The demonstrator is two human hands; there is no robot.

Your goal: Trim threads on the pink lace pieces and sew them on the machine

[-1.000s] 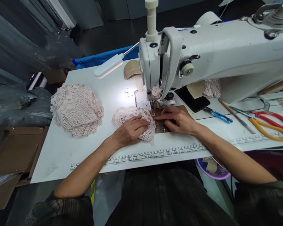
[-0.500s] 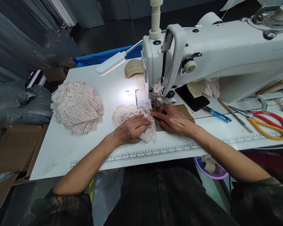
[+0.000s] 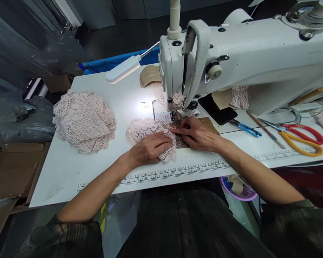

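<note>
Grey plastic sheeting (image 3: 24,46) hangs at the far left of the work area, with a brown cardboard box (image 3: 18,166) below it. Right of the box stands a white table (image 3: 61,179), with a printed ruler scale (image 3: 164,175) running along its near edge. On the table's left part rests a heap of pale pink lace (image 3: 83,120), well apart from both hands. A white lamp (image 3: 123,70) on a flexible neck lights the table beyond it.

Right of the heap, a single lace piece (image 3: 140,129) lies flat, in front of the needle area. The left hand (image 3: 150,147) rests palm down on its near side, fingers extended and close together; the lace shows beyond the fingers and on both sides of the hand. Farther back, a beige moulded cup (image 3: 150,74) sits beside the head of the sewing machine (image 3: 231,50).

At the right edge of the lace piece, the right hand (image 3: 197,134) lies over a brown sheet (image 3: 181,143). Its index finger points left, with the tip at the lace edge; the other fingers are bent. Whether finger and thumb pinch any material cannot be determined.

Right of this hand, in order, lie a black phone (image 3: 218,111), blue thread snips (image 3: 249,129), a slender rod (image 3: 266,129) and scissors (image 3: 303,141) with red and yellow handles.
</note>
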